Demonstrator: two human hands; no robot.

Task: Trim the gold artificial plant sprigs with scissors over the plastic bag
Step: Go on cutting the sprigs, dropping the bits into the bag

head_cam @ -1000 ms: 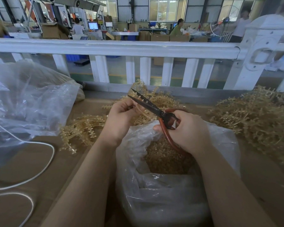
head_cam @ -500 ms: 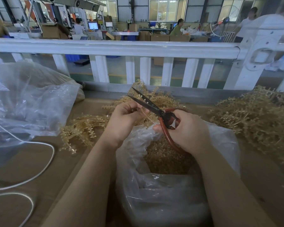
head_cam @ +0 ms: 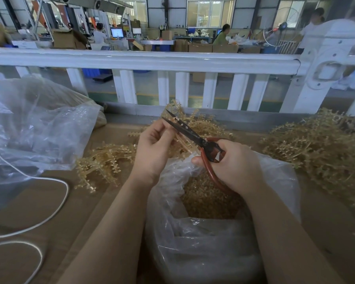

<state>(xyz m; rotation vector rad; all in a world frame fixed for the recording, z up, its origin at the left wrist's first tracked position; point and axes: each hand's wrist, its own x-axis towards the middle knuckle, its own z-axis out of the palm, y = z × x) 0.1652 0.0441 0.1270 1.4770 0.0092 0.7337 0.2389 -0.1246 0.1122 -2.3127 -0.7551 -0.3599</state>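
Note:
My left hand (head_cam: 155,146) grips a gold sprig (head_cam: 182,143) by its stems, holding it above the open clear plastic bag (head_cam: 203,242), which holds gold trimmings. My right hand (head_cam: 232,165) grips the red-handled scissors (head_cam: 193,134). Their dark blades point up and left and are slightly parted around the sprig's stem tips, close to my left fingertips. More gold sprigs lie behind the hands.
A pile of gold sprigs (head_cam: 320,152) lies at the right, a smaller bunch (head_cam: 103,160) at the left. A large crumpled plastic bag (head_cam: 35,128) and a white cable (head_cam: 49,201) sit at the left. A white railing (head_cam: 152,58) borders the brown table's far edge.
The scissor blades have closed partway onto the stem tips. Both hands have shifted slightly; my left hand has turned the sprig a little.

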